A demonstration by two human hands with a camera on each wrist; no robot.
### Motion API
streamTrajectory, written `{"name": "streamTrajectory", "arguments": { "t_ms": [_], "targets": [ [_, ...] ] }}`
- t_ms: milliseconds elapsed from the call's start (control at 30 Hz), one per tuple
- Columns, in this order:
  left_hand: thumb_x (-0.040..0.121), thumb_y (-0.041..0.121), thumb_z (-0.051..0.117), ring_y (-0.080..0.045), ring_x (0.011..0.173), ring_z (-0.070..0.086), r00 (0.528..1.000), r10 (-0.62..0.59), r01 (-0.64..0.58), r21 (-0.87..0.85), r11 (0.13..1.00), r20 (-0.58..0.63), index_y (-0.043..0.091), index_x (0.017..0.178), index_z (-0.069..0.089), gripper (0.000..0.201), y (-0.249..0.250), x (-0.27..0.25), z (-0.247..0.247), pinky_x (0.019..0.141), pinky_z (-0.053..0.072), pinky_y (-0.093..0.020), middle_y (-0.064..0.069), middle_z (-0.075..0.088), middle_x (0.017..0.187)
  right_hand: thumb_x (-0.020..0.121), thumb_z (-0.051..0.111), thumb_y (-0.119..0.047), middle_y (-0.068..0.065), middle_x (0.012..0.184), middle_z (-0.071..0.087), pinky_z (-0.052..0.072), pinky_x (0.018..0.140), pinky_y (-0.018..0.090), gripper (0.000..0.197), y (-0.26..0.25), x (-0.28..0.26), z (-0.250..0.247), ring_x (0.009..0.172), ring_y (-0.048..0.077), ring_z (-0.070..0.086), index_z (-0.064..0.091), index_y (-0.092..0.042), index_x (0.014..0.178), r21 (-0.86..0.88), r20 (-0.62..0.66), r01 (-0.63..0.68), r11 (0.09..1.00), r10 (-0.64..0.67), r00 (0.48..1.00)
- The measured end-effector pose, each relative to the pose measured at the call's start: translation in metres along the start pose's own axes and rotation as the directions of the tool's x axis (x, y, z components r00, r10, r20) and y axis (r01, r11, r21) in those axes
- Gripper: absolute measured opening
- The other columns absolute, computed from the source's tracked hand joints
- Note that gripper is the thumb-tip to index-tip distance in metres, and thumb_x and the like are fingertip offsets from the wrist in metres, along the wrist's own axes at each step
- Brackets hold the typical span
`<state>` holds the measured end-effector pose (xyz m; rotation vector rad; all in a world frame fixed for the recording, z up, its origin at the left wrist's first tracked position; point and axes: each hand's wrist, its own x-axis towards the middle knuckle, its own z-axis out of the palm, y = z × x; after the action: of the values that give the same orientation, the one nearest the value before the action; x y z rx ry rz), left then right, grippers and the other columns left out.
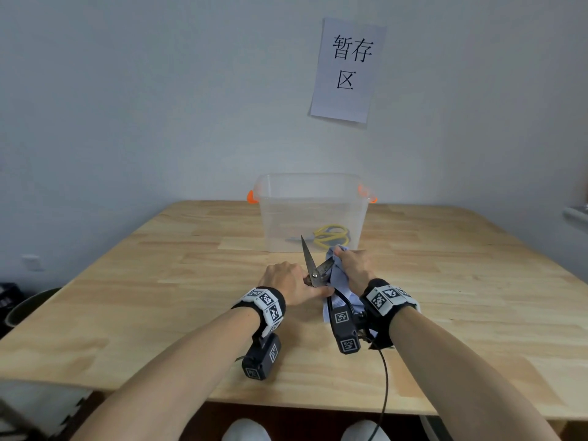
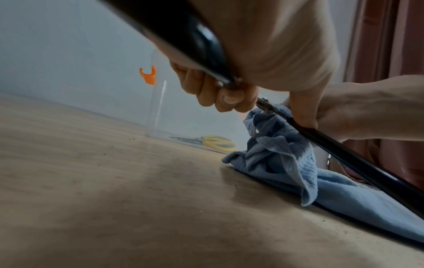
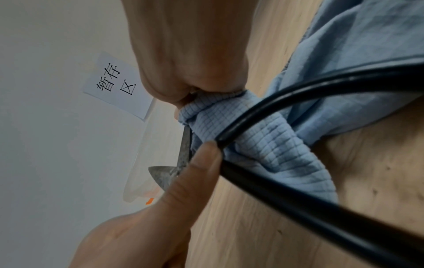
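Large scissors (image 1: 315,275) with black handles (image 2: 344,154) stand with their blades spread, tips pointing away from me. My left hand (image 1: 286,281) grips them near the pivot, its thumb (image 3: 190,181) lying against a handle (image 3: 298,199). My right hand (image 1: 353,265) clutches a blue cloth (image 1: 338,276) bunched around the right-hand blade (image 3: 185,145). The left blade (image 1: 307,253) is bare. The rest of the cloth (image 2: 344,199) trails onto the wooden table (image 1: 159,281) under the handles.
A clear plastic box (image 1: 311,177) with orange latches (image 2: 148,75) stands just beyond my hands, with yellow-handled scissors (image 1: 331,235) inside. A paper sign (image 1: 346,71) hangs on the wall behind. A black cable (image 1: 385,377) drops over the table's near edge.
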<state>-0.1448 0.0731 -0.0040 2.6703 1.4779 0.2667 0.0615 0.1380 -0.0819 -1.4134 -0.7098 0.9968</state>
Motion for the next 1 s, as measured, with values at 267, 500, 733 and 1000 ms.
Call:
{"name": "streamTrajectory", "arguments": {
  "t_ms": [267,500,733,1000],
  "targets": [
    [0.073,0.087,0.050,-0.021,0.059,0.049,1.000,0.030,-0.030,-0.019,0.999,-0.009,0.020,0.050,0.040,0.071,-0.005,-0.002,0.003,0.063,0.040,-0.032,-0.001,0.051,0.057,0.093,0.066,-0.023,0.013,0.097,0.066,0.052,0.086,0.041,0.020,-0.031,-0.045,0.001,0.094,0.029,0.062,0.070,-0.005,0.098,-0.011,-0.097,0.050,0.999,-0.051,0.994],
    [0.063,0.095,0.047,-0.020,0.057,0.056,0.998,-0.048,0.048,-0.011,0.999,-0.028,0.021,0.052,0.041,0.075,-0.034,-0.004,0.010,0.057,0.042,-0.031,0.003,0.053,0.056,0.087,0.065,-0.019,0.024,0.075,0.062,0.059,0.062,0.039,0.021,-0.052,-0.048,-0.040,0.062,0.029,0.062,0.060,-0.004,0.074,-0.055,-0.080,0.013,0.998,-0.017,0.997],
    [0.064,0.092,0.050,-0.021,0.059,0.057,0.998,-0.054,0.050,-0.087,0.995,-0.037,0.020,0.053,0.037,0.074,-0.012,0.002,-0.005,0.059,0.041,-0.033,0.002,0.051,0.055,0.095,0.058,-0.004,0.018,0.085,0.069,0.055,0.061,0.026,0.014,-0.054,-0.078,-0.017,0.071,0.023,0.065,0.067,0.005,0.091,-0.182,0.167,-0.015,0.983,0.046,0.985],
    [0.061,0.093,0.054,-0.022,0.063,0.060,0.998,-0.053,0.050,-0.106,0.993,-0.032,0.021,0.051,0.044,0.073,-0.001,0.001,-0.004,0.063,0.045,-0.033,0.001,0.056,0.057,0.094,0.032,-0.007,0.026,0.107,0.064,0.051,0.089,0.044,0.034,-0.074,-0.099,-0.028,0.088,0.034,0.065,0.057,0.010,0.108,-0.055,0.520,-0.269,0.962,0.257,0.814]
  ]
}}
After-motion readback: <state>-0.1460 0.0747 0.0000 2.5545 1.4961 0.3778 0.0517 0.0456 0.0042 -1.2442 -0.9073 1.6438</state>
